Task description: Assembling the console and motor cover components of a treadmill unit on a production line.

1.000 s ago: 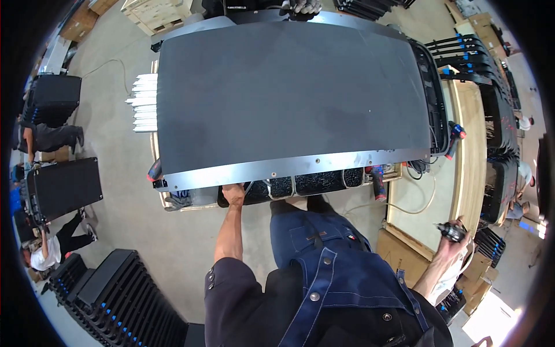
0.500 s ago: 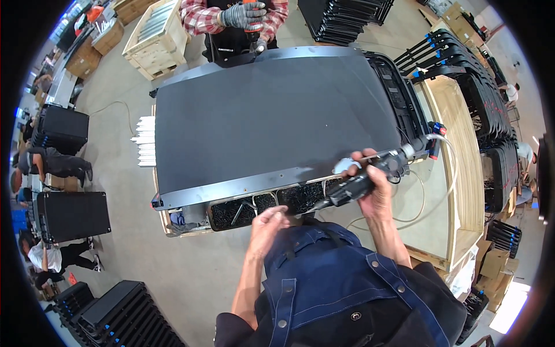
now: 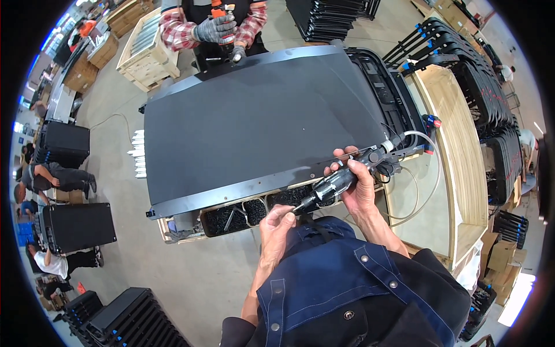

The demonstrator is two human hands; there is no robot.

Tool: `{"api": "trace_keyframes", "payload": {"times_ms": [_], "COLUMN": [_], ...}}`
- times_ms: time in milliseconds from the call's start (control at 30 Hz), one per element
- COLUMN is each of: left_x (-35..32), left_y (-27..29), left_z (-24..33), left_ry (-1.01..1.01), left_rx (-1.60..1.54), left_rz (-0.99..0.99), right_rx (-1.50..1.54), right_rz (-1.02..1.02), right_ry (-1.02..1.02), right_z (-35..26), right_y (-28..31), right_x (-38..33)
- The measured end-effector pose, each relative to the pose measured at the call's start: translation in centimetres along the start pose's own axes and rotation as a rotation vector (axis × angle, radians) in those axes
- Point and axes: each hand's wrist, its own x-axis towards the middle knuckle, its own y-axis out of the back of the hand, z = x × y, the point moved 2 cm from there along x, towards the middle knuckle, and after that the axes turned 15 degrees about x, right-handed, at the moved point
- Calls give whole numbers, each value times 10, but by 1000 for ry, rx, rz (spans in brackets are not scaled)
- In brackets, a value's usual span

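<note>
My right hand [image 3: 363, 194] is wrapped round a black air screwdriver [image 3: 335, 184], with its bit pointing left and down toward my body. A clear hose [image 3: 435, 151] runs from its rear end. Fingers of my left hand [image 3: 275, 226] are pinched together at the bit's tip; whatever small thing they hold is too small to make out. Just beyond both hands lies a large dark panel [image 3: 254, 127] with a metal edge strip [image 3: 243, 194]. Under its near edge sit black bins of small dark screws [image 3: 224, 220].
Across the panel a gloved person holds an orange power driver [image 3: 218, 13]. A wooden crate [image 3: 457, 139] stands at the right, near stacked black frames [image 3: 480, 87]. White strips [image 3: 139, 153] stick out at the panel's left end. Black stacks [image 3: 124, 318] stand lower left.
My left fingers have come up to the screwdriver's tip, and the screwdriver has shifted slightly left. The whole view has turned a little, so the panel appears further left.
</note>
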Motion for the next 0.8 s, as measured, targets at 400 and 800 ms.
{"api": "trace_keyframes", "payload": {"times_ms": [400, 800], "left_x": [3, -68], "left_y": [12, 380], "left_z": [0, -169], "left_ry": [-154, 510], "left_rx": [470, 643], "left_rz": [166, 972], "right_rx": [-9, -366], "right_rz": [99, 108], "right_ry": [43, 61], "right_z": [9, 10], "right_y": [21, 36], "right_x": [1, -6]}}
